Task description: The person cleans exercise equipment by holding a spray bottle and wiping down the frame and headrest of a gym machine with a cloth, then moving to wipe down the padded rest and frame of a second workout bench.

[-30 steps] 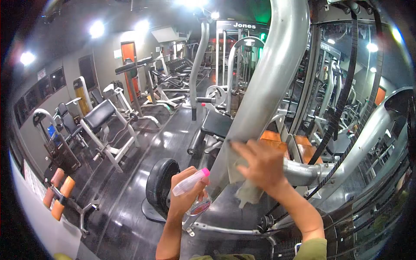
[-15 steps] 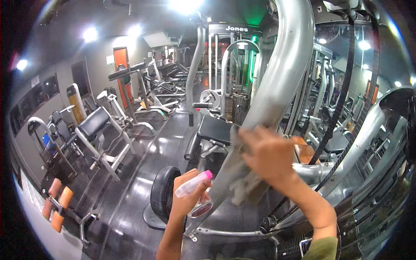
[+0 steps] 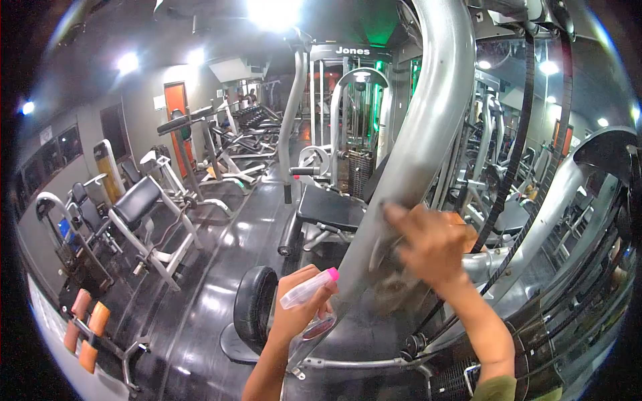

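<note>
Silver tube (image 3: 438, 100) slants up ahead, the right hand (image 3: 431, 244) blurred over it, its grip impossible to tell; the left hand (image 3: 299, 315) holds 1 pink-tipped bottle (image 3: 307, 291), which could slip if that grasp loosens.

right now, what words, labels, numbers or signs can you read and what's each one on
"Jones": on the header of the tall machine at the back
Wall sign, far left: too small to read
Pale notice by the orange door: too small to read
Bottle in the left hand: no readable text
</note>
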Available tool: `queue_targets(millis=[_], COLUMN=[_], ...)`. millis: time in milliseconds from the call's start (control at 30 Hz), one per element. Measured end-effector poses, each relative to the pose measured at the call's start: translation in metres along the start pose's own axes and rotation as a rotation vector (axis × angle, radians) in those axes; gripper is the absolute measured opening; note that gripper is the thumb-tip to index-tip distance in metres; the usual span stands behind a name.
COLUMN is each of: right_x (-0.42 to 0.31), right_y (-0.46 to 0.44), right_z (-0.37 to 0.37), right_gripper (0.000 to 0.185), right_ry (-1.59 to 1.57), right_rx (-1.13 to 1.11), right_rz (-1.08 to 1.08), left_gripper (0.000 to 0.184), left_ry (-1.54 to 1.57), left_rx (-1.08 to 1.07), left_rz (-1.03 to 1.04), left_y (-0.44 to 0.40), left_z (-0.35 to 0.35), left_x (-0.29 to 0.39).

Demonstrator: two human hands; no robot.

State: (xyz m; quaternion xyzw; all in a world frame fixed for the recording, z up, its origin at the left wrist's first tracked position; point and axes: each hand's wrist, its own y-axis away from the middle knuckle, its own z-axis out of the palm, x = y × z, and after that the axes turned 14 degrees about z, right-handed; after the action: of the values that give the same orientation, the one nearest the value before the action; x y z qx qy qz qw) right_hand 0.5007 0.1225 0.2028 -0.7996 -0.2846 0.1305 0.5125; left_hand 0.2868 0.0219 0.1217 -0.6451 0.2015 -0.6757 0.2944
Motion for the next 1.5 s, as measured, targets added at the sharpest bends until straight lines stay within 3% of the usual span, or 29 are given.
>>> queue_targets(millis=[67, 167, 300, 400, 500, 533, 667, 867, 967, 1067, 1167, 1200, 1333, 1500], right_x=[0.009, 0.018, 0.018, 0.023, 0.042, 0.047, 0.053, 0.038, 0.049, 0.059, 0.056, 0.054, 0.043, 0.051], right_y=[-0.021, -0.020, 0.019, 0.022, 0.004, 0.000, 0.010, 0.051, 0.030, 0.007, 0.007, 0.012, 0.043, 0.050], right_z=[-0.021, -0.018, 0.011, 0.012, 0.006, 0.004, 0.032, 0.025, 0.031, 0.033, 0.032, 0.032, 0.028, 0.036], right_gripper=[0.056, 0.063, 0.054, 0.048, 0.051, 0.050, 0.047, 0.042, 0.036, 0.032, 0.028, 0.030, 0.038, 0.030], right_ry=[-0.016, -0.053, -0.057, -0.069, -0.099, -0.216, -0.490, -0.517, -0.571, -0.805, -0.754, -0.655, -0.708, -0.904], right_rx=[0.123, 0.124, -0.131, -0.085, 0.065, 0.047, 0.247, -0.292, -0.055, 0.037, 0.067, 0.065, -0.279, -0.273], right_rz=[0.114, 0.110, -0.128, -0.225, -0.027, 0.130, 0.189, 0.147, 0.213, 0.482, 0.402, 0.352, 0.450, 0.458], left_gripper=[0.023, 0.023, 0.024, 0.022, 0.019, 0.018, 0.019, 0.022, 0.023, 0.023, 0.024, 0.025, 0.028, 0.033], left_ry=[0.027, 0.065, 0.085, 0.066, 0.038, 0.033, 0.076, 0.031, 0.018, 0.040, 0.034, 0.041, 0.004, -0.008], left_rx=[0.008, 0.032, 0.024, 0.013, 0.008, 0.010, 0.028, 0.029, 0.039, 0.068, 0.096, 0.104, 0.150, 0.157], left_rz=[-0.011, -0.011, 0.006, -0.016, 0.001, 0.009, 0.044, 0.061, 0.066, 0.042, 0.029, 0.028, -0.023, -0.001], left_y=[0.000, -0.002, -0.009, -0.013, -0.020, -0.020, -0.025, -0.036, -0.041, -0.043, -0.045, -0.045, -0.048, -0.051], left_z=[0.002, 0.007, 0.014, 0.022, 0.031, 0.034, 0.044, 0.055, 0.060, 0.065, 0.067, 0.068, 0.072, 0.074], left_x=[0.001, 0.001, 0.004, 0.005, 0.002, 0.000, -0.010, -0.010, -0.010, -0.011, -0.010, -0.011, -0.004, -0.004])
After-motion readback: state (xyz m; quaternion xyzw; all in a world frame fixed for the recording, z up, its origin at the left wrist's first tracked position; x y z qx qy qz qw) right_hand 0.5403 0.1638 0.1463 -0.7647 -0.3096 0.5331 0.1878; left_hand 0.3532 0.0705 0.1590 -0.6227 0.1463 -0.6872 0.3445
